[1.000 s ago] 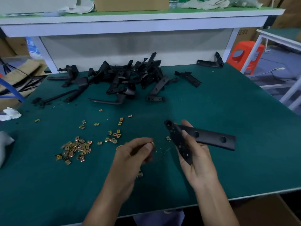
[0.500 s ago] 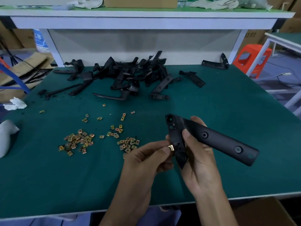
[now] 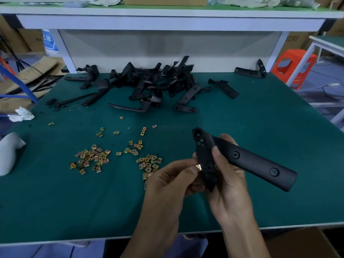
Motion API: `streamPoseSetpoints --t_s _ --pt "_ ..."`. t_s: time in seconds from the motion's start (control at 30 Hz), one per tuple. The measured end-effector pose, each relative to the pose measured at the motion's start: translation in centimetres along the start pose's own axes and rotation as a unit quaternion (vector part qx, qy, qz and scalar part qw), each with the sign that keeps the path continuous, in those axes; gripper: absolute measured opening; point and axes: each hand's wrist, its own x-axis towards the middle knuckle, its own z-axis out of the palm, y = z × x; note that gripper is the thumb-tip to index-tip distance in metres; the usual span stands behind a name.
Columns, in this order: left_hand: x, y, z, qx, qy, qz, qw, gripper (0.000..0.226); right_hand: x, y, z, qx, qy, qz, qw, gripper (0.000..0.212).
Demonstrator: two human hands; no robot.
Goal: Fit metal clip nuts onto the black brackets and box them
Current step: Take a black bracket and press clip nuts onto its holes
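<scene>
Head view: the left hand pinches one brass clip nut between thumb and forefinger, with the other fingers curled underneath. The nut sits at the fingertips' right side, against the left edge of the black bracket. Whether it has started onto that edge is too small to tell.

The right hand grips the bracket at its bend, thumb laid on the front face and fingers wrapped behind. The short leg runs roughly up and down just right of the left fingertips. The long arm points away to the right and slightly downward, well clear of them.

The coming push looks to be rightward, across the short leg rather than along it, with the right hand bracing. A tilted nut could jam or slip off.

More clip nuts lie scattered left of the left hand on the green table, and spare brackets are heaped beyond both hands.
</scene>
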Motion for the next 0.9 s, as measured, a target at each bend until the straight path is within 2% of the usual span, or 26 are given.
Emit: streamPoseSetpoints --t_s 0.07,0.17,0.37,0.57,0.73,0.8,0.9 --pt "0.0 -0.1 -0.1 -0.006 0.001 0.004 1.0 0.028 0.0 -0.1 0.2 -0.008 -0.003 -0.005 1.0 0.033" --pt "-0.1 -0.2 0.0 -0.022 0.001 0.007 1.0 0.013 0.0 0.0 0.0 -0.014 -0.007 -0.011 1.0 0.032" --pt "-0.3 -0.9 -0.4 -0.079 -0.001 -0.022 0.997 0.016 -0.2 0.4 -0.5 -0.034 0.002 -0.012 0.999 0.03" --pt "-0.4 -1.7 -0.7 -0.064 0.02 -0.037 0.997 0.019 -0.4 0.6 -0.9 -0.101 -0.006 -0.093 0.99 0.033" --pt "-0.1 -2.8 -0.6 -0.079 -0.014 -0.092 0.993 0.012 -1.0 1.5 -2.1 -0.09 0.029 -0.06 0.994 0.032" --pt "0.1 -3.2 -0.8 -0.048 -0.018 -0.088 0.995 0.012 -1.0 1.6 -2.1 -0.127 0.035 -0.082 0.988 0.034" --pt "0.5 -3.5 -1.2 0.013 -0.035 -0.091 0.995 0.024 -1.1 1.4 -2.2 -0.225 0.057 -0.146 0.962 0.045"
